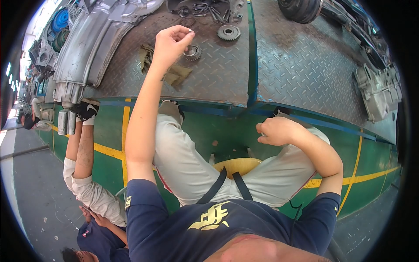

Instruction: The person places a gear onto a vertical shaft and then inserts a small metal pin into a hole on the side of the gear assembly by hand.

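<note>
Two gears lie on the steel tread-plate bench ahead of you. The nearer one, a small toothed gear, is grey metal, round, with a dark hub in its middle, lying flat. The second gear is a little larger, paler, with a ring of fine teeth, and lies well apart, farther back and to the right.

Your left hand is raised over the bench with the fingers curled in and thumb meeting fingertips; something tiny and pale shows at the tips, too small to name. The small toothed gear sits just beside that hand, at its right edge below the fingertips; you cannot tell from here whether hand and gear touch.

Your right hand rests on your right knee, loosely closed, with nothing visible in it.

One crumpled olive rag lies under your left wrist. One cluster of loose wrenches lies at the far edge. One large grey housing stands to the left.
</note>
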The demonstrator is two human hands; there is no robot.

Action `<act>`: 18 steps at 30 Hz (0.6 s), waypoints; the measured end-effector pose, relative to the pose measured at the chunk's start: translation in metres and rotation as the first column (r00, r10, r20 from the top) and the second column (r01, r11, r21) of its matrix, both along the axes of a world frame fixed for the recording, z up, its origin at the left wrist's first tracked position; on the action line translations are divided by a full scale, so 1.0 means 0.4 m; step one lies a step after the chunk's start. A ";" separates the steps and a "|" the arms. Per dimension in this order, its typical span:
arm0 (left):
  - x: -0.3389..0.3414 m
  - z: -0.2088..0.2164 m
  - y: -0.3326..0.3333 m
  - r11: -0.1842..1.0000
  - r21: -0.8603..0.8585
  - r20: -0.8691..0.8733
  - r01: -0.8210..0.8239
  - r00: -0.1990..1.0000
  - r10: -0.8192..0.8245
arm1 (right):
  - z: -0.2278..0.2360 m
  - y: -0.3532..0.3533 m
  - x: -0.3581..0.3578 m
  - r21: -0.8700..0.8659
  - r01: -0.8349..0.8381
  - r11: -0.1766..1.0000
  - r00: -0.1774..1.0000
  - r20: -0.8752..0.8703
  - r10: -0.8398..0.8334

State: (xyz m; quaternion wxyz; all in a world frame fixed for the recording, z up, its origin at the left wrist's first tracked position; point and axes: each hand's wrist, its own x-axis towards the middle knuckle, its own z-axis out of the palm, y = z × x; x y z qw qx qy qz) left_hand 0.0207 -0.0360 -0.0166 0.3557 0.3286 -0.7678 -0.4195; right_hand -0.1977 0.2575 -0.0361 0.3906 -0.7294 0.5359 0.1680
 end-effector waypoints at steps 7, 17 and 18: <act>0.039 -0.007 -0.041 0.996 0.032 -0.019 -0.088 0.996 0.089 | -0.003 0.000 0.003 0.002 0.001 1.000 1.000 -0.003 -0.001; 0.113 -0.004 -0.024 0.989 0.148 0.003 -0.020 1.000 0.020 | -0.003 -0.002 0.011 0.010 0.001 1.000 1.000 -0.014 -0.001; 0.116 0.002 -0.018 0.987 0.160 0.047 -0.004 0.999 -0.004 | -0.006 -0.001 0.010 0.009 0.005 1.000 1.000 -0.012 -0.005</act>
